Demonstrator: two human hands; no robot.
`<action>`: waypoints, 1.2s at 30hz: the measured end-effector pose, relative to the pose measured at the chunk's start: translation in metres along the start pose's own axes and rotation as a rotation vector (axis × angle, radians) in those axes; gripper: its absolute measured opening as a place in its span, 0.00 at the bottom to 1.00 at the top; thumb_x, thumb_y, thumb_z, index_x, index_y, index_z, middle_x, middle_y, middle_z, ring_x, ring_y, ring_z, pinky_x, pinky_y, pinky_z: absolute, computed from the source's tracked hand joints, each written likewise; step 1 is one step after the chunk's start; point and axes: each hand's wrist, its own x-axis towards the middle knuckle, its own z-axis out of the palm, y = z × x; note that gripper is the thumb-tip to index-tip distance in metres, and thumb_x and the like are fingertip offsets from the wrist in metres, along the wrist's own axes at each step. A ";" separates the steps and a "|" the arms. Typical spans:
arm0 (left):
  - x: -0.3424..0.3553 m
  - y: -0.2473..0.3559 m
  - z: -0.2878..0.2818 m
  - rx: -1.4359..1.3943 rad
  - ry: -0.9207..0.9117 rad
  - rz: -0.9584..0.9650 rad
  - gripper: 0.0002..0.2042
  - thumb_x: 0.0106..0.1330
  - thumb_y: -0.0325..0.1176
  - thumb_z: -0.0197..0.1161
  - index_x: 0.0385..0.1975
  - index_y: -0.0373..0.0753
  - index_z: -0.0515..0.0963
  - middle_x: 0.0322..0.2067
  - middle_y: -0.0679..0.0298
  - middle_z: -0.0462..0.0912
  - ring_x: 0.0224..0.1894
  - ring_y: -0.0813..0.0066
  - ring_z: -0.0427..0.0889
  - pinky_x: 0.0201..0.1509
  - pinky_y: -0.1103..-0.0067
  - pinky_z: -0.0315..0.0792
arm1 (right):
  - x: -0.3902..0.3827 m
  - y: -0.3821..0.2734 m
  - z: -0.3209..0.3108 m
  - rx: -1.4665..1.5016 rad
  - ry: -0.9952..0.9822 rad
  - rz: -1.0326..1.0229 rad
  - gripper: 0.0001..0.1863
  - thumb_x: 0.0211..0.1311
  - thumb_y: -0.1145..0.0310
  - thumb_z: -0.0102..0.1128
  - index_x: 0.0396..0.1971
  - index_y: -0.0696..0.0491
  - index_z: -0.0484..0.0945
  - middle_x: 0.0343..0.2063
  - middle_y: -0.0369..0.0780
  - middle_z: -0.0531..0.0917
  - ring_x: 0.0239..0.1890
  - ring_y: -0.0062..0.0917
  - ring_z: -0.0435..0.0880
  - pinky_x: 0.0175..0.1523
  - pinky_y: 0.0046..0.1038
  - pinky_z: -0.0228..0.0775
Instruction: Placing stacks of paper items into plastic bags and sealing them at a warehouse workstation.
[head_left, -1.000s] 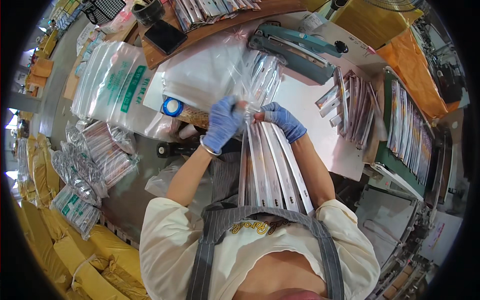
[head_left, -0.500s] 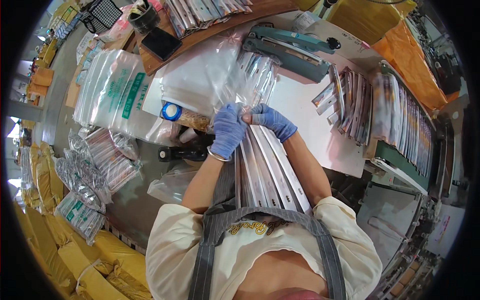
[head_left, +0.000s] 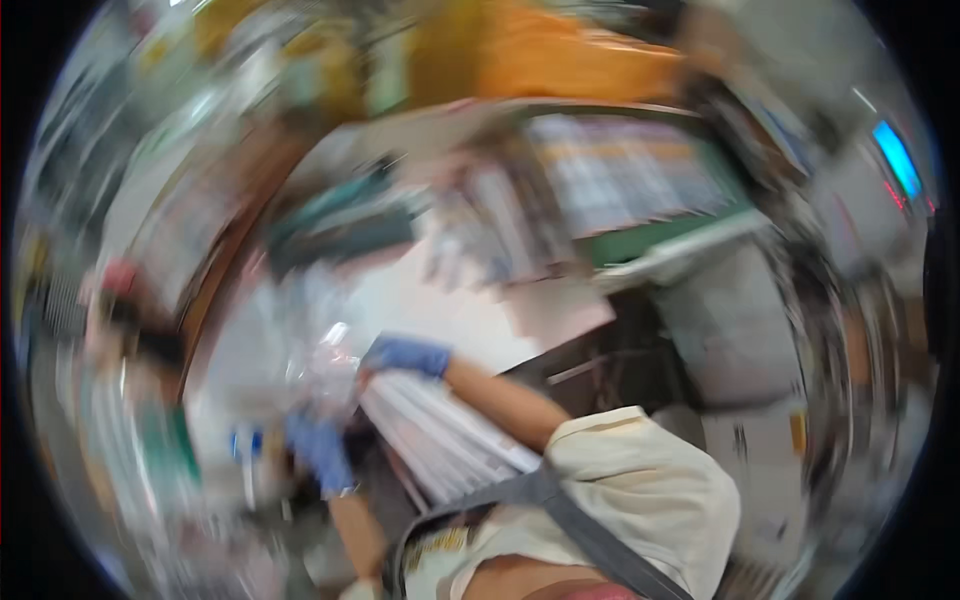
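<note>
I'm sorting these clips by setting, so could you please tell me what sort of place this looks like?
Probably a packing workbench in a workshop, though the picture is badly blurred. Gloved hands, left hand and right hand, work at a stack of long white packets and a clear plastic bag on a cluttered white worktop.

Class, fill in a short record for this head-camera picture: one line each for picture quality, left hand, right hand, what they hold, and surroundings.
Picture quality: heavily motion-blurred
Left hand: blue glove, at the clear plastic bag
Right hand: blue glove, at the top of the stack of long white packets
Grip: cannot tell for either hand
Surroundings: white worktop, green-edged tray of packets, orange shapes behind; details unreadable
</note>
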 end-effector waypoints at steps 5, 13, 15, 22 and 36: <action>0.011 -0.022 -0.011 1.000 -0.062 0.452 0.36 0.49 0.39 0.60 0.58 0.28 0.55 0.58 0.45 0.58 0.60 0.55 0.57 0.66 0.72 0.46 | -0.021 -0.015 0.006 0.067 0.059 0.007 0.12 0.49 0.65 0.57 0.28 0.59 0.82 0.27 0.41 0.83 0.31 0.21 0.80 0.39 0.21 0.69; -0.015 -0.048 0.040 0.455 -0.240 0.401 0.23 0.64 0.39 0.48 0.55 0.33 0.61 0.55 0.50 0.64 0.49 0.60 0.71 0.54 0.73 0.64 | 0.034 0.096 0.086 -0.185 -0.003 -0.235 0.10 0.48 0.67 0.55 0.28 0.56 0.78 0.25 0.45 0.78 0.28 0.31 0.76 0.35 0.31 0.67; -0.012 -0.075 0.026 0.316 -0.196 0.254 0.21 0.65 0.39 0.47 0.55 0.33 0.62 0.55 0.50 0.65 0.47 0.61 0.72 0.52 0.73 0.66 | 0.016 0.000 0.094 0.225 0.088 0.242 0.22 0.46 0.62 0.59 0.41 0.59 0.74 0.32 0.43 0.79 0.39 0.25 0.74 0.47 0.26 0.64; -0.105 -0.008 0.061 0.471 -0.295 1.145 0.19 0.63 0.38 0.50 0.56 0.54 0.64 0.53 0.50 0.67 0.30 0.52 0.77 0.28 0.67 0.72 | -0.183 -0.017 0.071 -0.367 0.312 0.332 0.24 0.63 0.58 0.45 0.52 0.60 0.66 0.45 0.43 0.74 0.50 0.24 0.67 0.58 0.27 0.57; 0.027 0.242 0.017 -0.018 -0.324 0.798 0.13 0.46 0.17 0.57 0.31 0.35 0.65 0.29 0.55 0.74 0.24 0.71 0.75 0.30 0.77 0.71 | -0.046 -0.278 -0.061 -1.049 0.301 -0.163 0.06 0.39 0.79 0.60 0.20 0.56 0.73 0.22 0.44 0.74 0.25 0.40 0.76 0.30 0.31 0.68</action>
